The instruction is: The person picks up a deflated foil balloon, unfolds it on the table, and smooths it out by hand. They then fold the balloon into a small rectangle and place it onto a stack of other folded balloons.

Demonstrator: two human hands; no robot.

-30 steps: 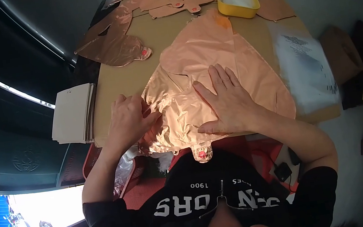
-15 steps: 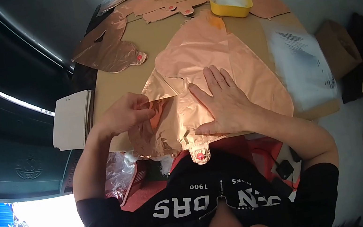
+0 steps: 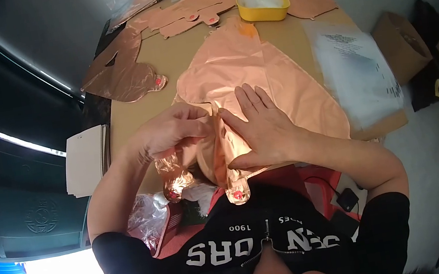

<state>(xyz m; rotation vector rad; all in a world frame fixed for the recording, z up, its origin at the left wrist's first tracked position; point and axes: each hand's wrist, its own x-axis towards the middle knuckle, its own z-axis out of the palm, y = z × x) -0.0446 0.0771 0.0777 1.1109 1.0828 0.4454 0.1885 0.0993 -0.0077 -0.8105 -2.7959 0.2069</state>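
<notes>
A large, flat rose-gold foil balloon [image 3: 222,62] lies across the near half of the table, its tab with a red mark hanging over the front edge. My left hand [image 3: 175,129] is closed, pinching the balloon's left part, which is lifted and bent toward the middle. Below that hand dangles a shiny foil end with another red mark. Fingers spread, my right hand [image 3: 267,129] presses flat on the balloon just right of the fold. The foil inside the left hand's grip is hidden by its fingers.
Another foil balloon [image 3: 133,79] lies at the left, with more flat foil pieces [image 3: 193,9] behind it. A yellow tub [image 3: 264,14] holding something white stands at the back. Clear plastic packaging [image 3: 356,75] lies right; white cards [image 3: 85,161] stand at the left edge.
My left hand has moved right with the balloon's left part, folding it up toward the middle. My right hand stays flat on the foil. The whole view has shifted slightly.
</notes>
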